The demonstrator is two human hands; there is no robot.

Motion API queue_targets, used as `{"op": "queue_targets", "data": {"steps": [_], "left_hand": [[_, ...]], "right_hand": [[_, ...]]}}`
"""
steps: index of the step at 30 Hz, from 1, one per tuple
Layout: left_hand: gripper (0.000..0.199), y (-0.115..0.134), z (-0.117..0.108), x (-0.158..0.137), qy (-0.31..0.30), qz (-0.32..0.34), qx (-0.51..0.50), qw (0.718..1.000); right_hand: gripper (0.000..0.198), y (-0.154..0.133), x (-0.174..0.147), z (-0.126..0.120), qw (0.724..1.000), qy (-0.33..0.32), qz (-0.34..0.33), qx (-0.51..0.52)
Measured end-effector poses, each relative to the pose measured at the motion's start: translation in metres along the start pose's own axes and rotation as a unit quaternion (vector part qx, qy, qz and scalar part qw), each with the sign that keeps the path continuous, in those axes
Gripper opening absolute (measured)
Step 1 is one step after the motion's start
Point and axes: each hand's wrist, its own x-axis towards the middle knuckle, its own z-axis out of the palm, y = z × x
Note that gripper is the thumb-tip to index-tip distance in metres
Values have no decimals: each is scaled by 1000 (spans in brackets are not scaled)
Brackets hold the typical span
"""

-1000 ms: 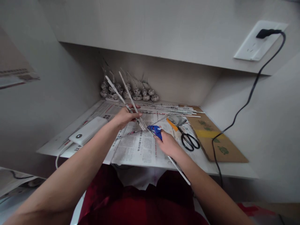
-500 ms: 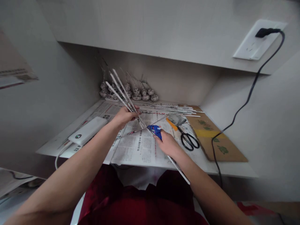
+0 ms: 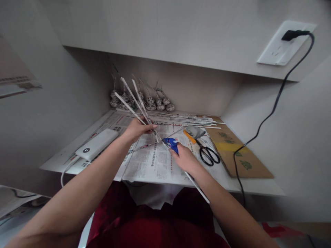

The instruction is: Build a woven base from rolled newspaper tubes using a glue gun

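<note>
My left hand [image 3: 141, 128] is closed round several thin rolled-paper sticks [image 3: 128, 90], which fan out up and to the left. Their lower ends meet beside the tip of a small blue hand tool [image 3: 170, 144], its exact kind unclear. Fingers of my right hand [image 3: 184, 156] are wrapped round this tool, just right of the sticks. From under my right wrist a white paper stick [image 3: 197, 187] juts toward me past the table edge; its upper part is hidden by the hand. More paper sticks lie crossed on the newspaper [image 3: 147, 165] beneath.
Scissors with black handles [image 3: 210, 156] lie right, by an orange-and-grey item [image 3: 192, 134]. Cardboard [image 3: 240, 160] and a black cord [image 3: 274, 103] are farther right. A white power bank [image 3: 97, 143] sits left. Woven gourd shapes [image 3: 151, 103] and loose paper sticks [image 3: 196, 121] are behind.
The sticks in my left hand have spread wider apart at their upper ends, and my left thumb has shifted slightly. My right hand and the blue tool have hardly moved.
</note>
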Motion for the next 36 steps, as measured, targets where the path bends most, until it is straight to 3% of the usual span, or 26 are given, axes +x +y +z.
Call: {"op": "queue_targets", "data": {"steps": [13, 20, 24, 31, 36], "left_hand": [[43, -3, -3, 0, 38, 23, 82, 996], [44, -7, 4, 0, 68, 45, 65, 995], [41, -10, 11, 5, 74, 81, 58, 992], [39, -13, 11, 13, 54, 161, 198, 965], [39, -20, 10, 20, 36, 187, 210, 959]], "right_hand": [[34, 2, 0, 1, 1000, 6, -7, -2], [33, 2, 0, 2, 1000, 11, -11, 0], [32, 2, 0, 2, 1000, 14, -10, -6], [31, 3, 1, 2, 1000, 18, -16, -4], [32, 4, -1, 3, 1000, 23, -11, -4]]}}
